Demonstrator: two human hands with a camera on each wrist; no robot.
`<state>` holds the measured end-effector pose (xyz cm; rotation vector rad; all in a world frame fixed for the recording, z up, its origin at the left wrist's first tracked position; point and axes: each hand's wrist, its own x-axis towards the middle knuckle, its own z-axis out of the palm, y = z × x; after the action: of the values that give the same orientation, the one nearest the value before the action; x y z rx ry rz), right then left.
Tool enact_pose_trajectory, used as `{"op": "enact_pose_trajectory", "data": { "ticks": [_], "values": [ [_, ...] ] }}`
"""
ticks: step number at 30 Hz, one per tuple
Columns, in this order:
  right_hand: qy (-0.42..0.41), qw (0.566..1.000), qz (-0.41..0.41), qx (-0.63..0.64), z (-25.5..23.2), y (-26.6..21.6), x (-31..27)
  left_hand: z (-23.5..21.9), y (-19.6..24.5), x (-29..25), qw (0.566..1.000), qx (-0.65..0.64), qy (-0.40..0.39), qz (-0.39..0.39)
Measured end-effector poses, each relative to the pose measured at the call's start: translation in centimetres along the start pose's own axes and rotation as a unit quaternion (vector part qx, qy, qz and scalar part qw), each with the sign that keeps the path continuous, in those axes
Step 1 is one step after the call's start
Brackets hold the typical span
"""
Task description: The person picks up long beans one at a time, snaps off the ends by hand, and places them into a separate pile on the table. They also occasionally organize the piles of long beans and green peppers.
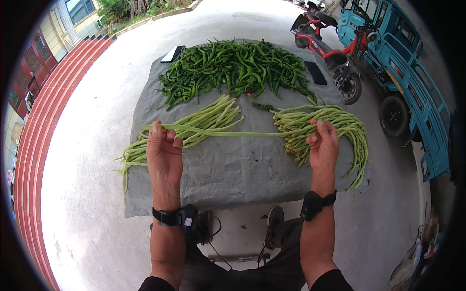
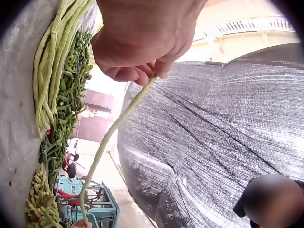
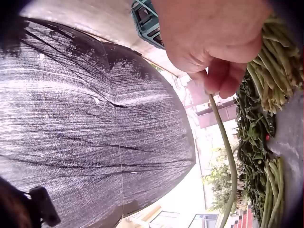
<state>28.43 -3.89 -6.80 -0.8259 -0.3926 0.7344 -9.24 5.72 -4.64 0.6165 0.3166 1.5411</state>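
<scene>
Currently a single long bean [image 1: 233, 133] is stretched level between both hands, above the grey cloth [image 1: 228, 169]. Left hand [image 1: 164, 153]: fingers curled round one end of the bean, whose tip sticks out a little past the hand. Right hand [image 1: 323, 145]: fingers pinch the other end, just in front of the right-hand pile. Both wrist views confirm the grip, with the bean running out from between closed fingers [image 2: 137, 73] and [image 3: 221, 78].

Judgement: the step in hand looks like sorting or inspecting one bean drawn from a pile. The next move would call for one hand letting go while the other carries the bean to whichever heap it belongs to, without tangling it in its neighbours. The bean is thin and limp, so it will sag once one end is freed.

Surface: no worktop. The cloth lies on pale concrete ground. On it are a bundle of long beans to the left [image 1: 194, 126], a larger heap of long beans to the right [image 1: 335, 126], and a wide pile of green peppers [image 1: 233, 68] at the far edge.

Surroundings: outdoors. Red steps [image 1: 53, 111] curve along the left, and a red scooter [image 1: 335, 53] and a blue three-wheeled cart [image 1: 407, 72] stand at the right.
</scene>
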Motion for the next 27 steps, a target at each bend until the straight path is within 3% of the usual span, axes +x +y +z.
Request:
{"op": "enact_pose_trajectory", "data": {
  "ticks": [10,27],
  "values": [
    [-0.052,0.998,0.04,-0.024,0.2,-0.1,-0.3,-0.1,0.3,-0.1,0.999,-0.007,-0.047,0.007],
    [-0.055,0.987,-0.024,-0.152,0.8,0.5,-0.5,-0.6,1.1,0.3,0.997,-0.033,-0.06,0.02]
  ]
}}
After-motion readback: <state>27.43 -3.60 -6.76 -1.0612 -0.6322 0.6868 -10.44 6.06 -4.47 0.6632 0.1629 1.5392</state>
